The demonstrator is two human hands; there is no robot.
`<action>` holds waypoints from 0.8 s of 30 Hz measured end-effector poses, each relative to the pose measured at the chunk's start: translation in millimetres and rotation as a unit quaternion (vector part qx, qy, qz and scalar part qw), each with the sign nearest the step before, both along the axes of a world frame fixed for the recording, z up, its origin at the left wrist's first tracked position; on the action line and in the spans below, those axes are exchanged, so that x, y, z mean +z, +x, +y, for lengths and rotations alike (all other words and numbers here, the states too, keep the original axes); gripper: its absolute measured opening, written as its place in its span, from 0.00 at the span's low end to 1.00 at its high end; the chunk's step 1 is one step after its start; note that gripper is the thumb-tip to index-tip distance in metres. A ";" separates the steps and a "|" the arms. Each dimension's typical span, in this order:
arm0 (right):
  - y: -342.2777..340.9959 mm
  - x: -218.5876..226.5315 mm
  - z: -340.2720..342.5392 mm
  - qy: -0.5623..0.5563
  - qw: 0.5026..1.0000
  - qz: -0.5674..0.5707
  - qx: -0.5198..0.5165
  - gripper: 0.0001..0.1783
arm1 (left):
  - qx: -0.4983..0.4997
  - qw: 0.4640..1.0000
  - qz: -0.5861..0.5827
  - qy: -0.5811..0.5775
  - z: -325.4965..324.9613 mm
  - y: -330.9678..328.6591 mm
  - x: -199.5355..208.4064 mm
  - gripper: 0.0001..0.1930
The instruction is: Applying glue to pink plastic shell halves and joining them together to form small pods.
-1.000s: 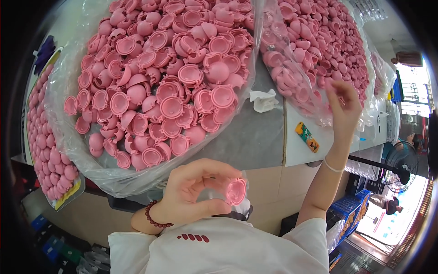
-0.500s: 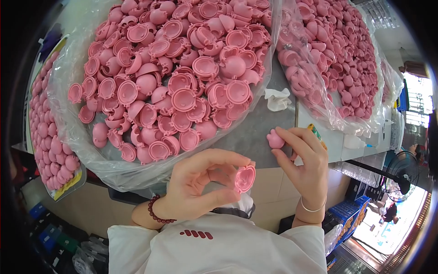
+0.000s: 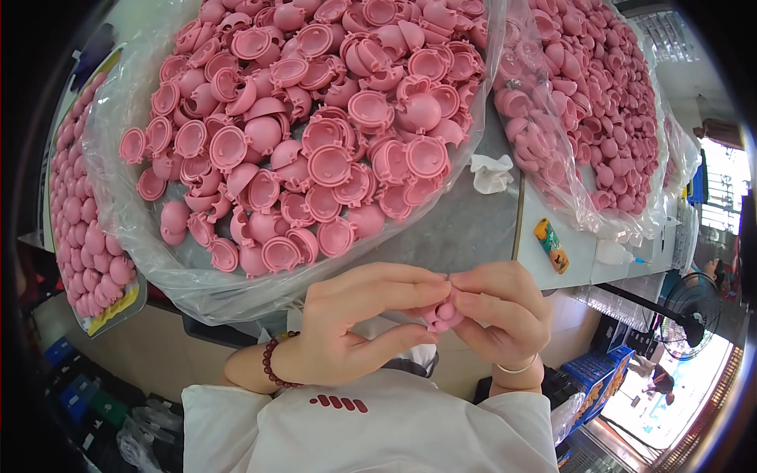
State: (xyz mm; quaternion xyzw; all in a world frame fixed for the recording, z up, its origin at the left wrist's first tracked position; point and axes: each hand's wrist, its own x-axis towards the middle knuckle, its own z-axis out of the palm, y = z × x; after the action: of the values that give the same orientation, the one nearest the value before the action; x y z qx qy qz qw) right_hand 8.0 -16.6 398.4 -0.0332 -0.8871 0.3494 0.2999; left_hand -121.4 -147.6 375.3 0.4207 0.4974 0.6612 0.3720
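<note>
Above my lap, in front of the table edge, my left hand and my right hand meet at the fingertips. Between them are small pink plastic shell pieces, pinched from both sides. Fingers cover much of these pieces, so I cannot tell whether they are joined. Beyond my hands, a large heap of pink half shells lies in a clear plastic bag spread open on the grey table.
A second bag of pink shells lies at the far right, and a tray of pink pieces stands at the left. Right of my hands are a crumpled white tissue, a green and orange packet and a white bottle. A fan stands further right.
My right hand has come left and nearer with its pink piece, up against the pink half shell in my left hand. My left hand has shifted slightly right.
</note>
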 end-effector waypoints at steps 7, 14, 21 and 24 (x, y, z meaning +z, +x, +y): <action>6.8 -9.3 -2.5 0.008 1.000 0.020 -0.020 0.19 | 0.000 1.000 0.020 0.017 4.4 0.6 -4.6 0.18; 8.6 -7.5 -3.5 0.035 0.998 0.019 -0.041 0.20 | -0.002 0.999 0.032 0.022 4.4 1.8 -4.3 0.19; 15.1 -12.0 -19.0 0.029 0.997 0.061 -0.033 0.21 | -0.008 0.996 -0.016 0.082 8.6 7.1 -7.2 0.25; 14.1 -9.7 -20.2 0.043 0.997 0.051 -0.026 0.20 | -0.002 0.995 0.052 0.080 10.4 3.5 -10.5 0.25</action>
State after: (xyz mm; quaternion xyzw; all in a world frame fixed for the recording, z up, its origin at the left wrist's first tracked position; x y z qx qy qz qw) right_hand 22.1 -36.8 388.7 -0.0255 -0.8835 0.3047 0.3548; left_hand -117.9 -137.1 364.9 0.4841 0.4611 0.6750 0.3121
